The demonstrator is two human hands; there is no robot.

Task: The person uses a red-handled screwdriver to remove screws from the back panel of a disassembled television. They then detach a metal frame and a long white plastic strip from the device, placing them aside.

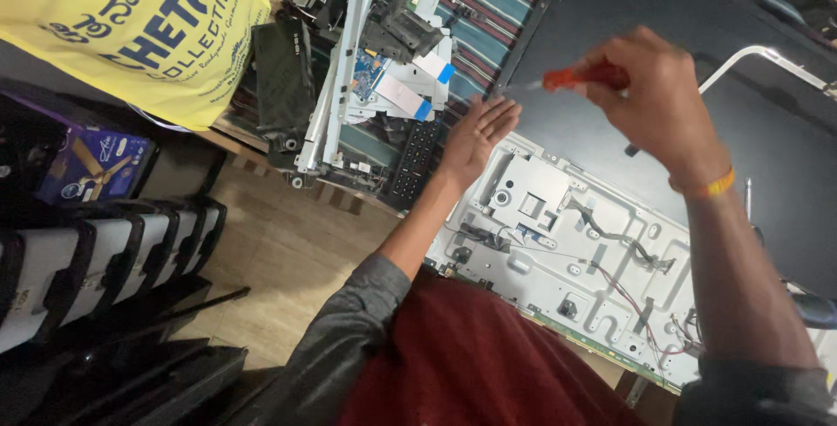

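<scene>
Right hand [658, 99] raised toward one o'clock, grip wrapped tight around the red handle of a screwdriver [571, 77], shaft pointing toward nine o'clock, tip hanging over the upper corner of the grey metal chassis [558, 243]. Held high, seemingly for lining the tip up with a screw at that corner. Left hand [475, 134] laid flat, fingers spread and empty, pressed on the chassis edge near twelve o'clock, likely for steadying the panel. Chassis resting on the tabletop [785, 173], wiring exposed. Stripped circuit boards [388, 51] piled at eleven o'clock, yellow bag [131, 25] beyond at ten.
</scene>
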